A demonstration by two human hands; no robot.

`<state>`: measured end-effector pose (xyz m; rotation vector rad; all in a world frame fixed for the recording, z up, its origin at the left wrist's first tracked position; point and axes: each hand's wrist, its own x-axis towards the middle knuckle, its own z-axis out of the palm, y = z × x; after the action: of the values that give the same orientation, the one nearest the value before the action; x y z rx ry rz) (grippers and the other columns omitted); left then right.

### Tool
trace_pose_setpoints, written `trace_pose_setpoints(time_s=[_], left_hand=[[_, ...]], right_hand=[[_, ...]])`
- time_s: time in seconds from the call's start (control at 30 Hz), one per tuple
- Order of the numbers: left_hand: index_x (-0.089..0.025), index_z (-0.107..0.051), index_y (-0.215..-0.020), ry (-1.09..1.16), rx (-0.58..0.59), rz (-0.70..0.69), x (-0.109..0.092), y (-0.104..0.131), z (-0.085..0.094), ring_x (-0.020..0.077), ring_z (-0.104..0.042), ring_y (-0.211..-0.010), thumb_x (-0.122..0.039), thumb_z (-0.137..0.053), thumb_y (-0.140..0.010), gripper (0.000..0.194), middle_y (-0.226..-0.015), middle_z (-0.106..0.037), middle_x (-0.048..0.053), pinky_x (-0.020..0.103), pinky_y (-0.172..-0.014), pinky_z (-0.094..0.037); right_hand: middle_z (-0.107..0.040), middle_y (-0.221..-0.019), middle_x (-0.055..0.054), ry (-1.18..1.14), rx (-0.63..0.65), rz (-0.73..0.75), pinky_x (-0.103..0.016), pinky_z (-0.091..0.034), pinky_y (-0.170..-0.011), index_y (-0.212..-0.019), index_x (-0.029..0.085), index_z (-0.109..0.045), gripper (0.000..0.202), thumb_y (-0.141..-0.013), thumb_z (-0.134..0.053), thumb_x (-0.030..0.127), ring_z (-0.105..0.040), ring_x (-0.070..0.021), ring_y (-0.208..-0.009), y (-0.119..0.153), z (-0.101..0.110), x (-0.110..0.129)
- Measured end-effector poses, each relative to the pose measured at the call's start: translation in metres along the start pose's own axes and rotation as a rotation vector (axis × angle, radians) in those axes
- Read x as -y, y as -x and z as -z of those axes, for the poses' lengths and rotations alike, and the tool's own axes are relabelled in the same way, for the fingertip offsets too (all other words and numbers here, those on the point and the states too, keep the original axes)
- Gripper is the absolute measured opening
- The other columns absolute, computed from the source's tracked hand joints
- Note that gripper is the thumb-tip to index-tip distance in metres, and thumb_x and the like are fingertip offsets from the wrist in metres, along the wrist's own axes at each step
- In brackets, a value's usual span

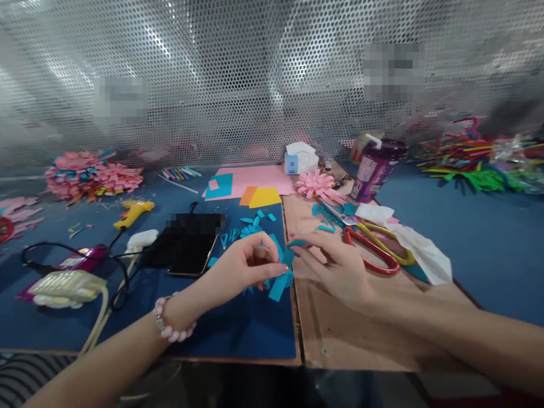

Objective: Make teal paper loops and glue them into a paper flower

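Observation:
A blue paper strip [279,287] stretches between my two hands over the seam of the table. My left hand [250,263], with a pink bead bracelet [165,326] on its wrist, pinches the strip near its lower part. The upper end of the strip is curled and sits between the fingers of my right hand [335,263]. Behind my left hand lie cut blue paper pieces [250,226], partly covered by it. Scissors [378,263] with red and yellow handles rest just beyond my right hand.
To the left are a yellow glue gun [135,213], a phone [193,252] and a power strip [70,288] with cables. Coloured paper sheets [255,178], a pink paper flower [315,185], a tissue box [300,160] and a purple cup [376,173] stand or lie farther back.

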<state>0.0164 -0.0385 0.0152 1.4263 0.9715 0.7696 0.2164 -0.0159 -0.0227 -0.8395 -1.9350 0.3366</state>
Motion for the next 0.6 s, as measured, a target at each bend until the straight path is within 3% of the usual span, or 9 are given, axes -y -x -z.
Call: trace_pose_setpoints(time_s=[0.17,0.33,0.6], left_hand=[[-0.019,-0.063,-0.079,-0.052,0.034,0.021,0.003,-0.001,0.000,0.0082,-0.055,-0.057,-0.032,-0.072,-0.075,0.016,-0.071,-0.062,-0.001,0.020,-0.053,-0.045],[-0.023,-0.072,-0.086,0.003,0.091,0.010,0.002,0.002,0.001,0.0119,-0.064,-0.069,-0.027,-0.070,-0.078,0.009,-0.077,-0.070,0.002,0.024,-0.067,-0.051],[-0.017,-0.072,-0.078,0.063,-0.021,-0.003,0.007,0.001,-0.001,0.0122,-0.066,-0.065,-0.021,-0.077,-0.071,0.009,-0.069,-0.070,0.001,0.023,-0.066,-0.054]], right_hand=[[-0.072,-0.092,0.001,-0.073,0.043,-0.012,-0.029,-0.053,-0.074,-0.097,0.026,-0.067,0.014,-0.089,-0.057,0.023,-0.067,-0.0150,-0.086,0.003,0.004,0.008],[-0.072,-0.099,0.000,-0.104,0.088,0.051,-0.029,-0.053,-0.081,-0.104,0.026,-0.066,0.020,-0.091,-0.052,0.019,-0.066,-0.0138,-0.092,0.002,0.012,0.007],[-0.071,-0.087,-0.003,-0.172,-0.024,0.177,-0.026,-0.054,-0.074,-0.095,0.019,-0.068,0.014,-0.088,-0.057,0.015,-0.065,-0.0129,-0.083,0.002,0.012,0.006]])
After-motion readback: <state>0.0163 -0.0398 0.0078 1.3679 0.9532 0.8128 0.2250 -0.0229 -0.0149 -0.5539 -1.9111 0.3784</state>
